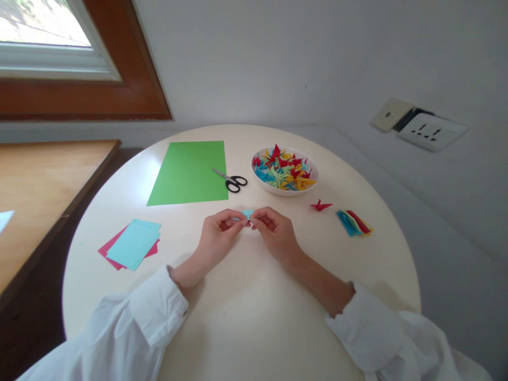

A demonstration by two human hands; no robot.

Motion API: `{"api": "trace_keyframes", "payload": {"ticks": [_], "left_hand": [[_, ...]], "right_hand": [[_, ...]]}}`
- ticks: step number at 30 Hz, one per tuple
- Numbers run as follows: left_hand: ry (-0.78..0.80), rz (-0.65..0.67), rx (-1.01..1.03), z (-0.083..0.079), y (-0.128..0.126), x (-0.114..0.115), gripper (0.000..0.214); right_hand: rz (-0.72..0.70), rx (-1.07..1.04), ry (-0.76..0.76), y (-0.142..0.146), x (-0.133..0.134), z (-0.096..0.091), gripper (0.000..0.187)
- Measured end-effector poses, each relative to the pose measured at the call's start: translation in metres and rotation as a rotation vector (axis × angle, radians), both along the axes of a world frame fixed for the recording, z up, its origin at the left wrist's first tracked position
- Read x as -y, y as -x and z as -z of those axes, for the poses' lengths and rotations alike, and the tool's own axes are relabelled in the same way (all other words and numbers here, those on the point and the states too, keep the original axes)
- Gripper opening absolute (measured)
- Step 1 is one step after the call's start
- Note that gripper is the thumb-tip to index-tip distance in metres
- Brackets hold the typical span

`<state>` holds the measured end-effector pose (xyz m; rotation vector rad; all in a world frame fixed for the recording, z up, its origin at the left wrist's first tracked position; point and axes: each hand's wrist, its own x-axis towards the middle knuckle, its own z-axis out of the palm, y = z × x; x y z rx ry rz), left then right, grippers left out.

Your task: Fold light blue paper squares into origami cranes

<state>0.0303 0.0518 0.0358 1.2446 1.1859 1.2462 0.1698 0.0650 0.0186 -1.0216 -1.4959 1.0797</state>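
Okay, from where I'm standing this is seriously fiddly stuff. The left hand (222,225) and right hand (275,230) almost meet above the white table (238,312), both with fingertips pinched tight on a tiny light-blue piece of paper (248,212). I'd call it a small folding or shaping step, but the fingers cover most of it, so I can't tell which crease. My guess is the next move calls for a light, even pinch from both sides, since paper that small probably crumples easily.

Materials-wise it's nearly all paper. The smooth, glossy-looking white bowl (273,191) is heaped with spiky, sharp-creased paper cranes (283,165) in red, yellow, blue and pale green. One red crane (320,206) sits just outside it, near a fanned bundle of thin, flat paper pieces (354,223). Over on the left, flat light-blue sheets (134,244) lie askew on pinkish-red sheets (112,241). Behind the hands there's a big, crisp green sheet (188,172), and the scissors (227,178) rest across its edge, metal blades on the paper, rounded black handles mostly off it.
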Motion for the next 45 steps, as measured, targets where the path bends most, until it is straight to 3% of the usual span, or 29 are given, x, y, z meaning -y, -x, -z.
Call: {"api": "trace_keyframes", "payload": {"ticks": [21,45], "left_hand": [[0.017,-0.061,-0.034,0.001,-0.001,-0.002,0.016],[-0.019,-0.014,0.016,0.011,0.001,-0.005,0.014]], "right_hand": [[0.02,-0.113,0.071,0.005,0.002,0.0,0.014],[0.014,-0.154,0.086,0.005,0.002,0.002,0.014]]}}
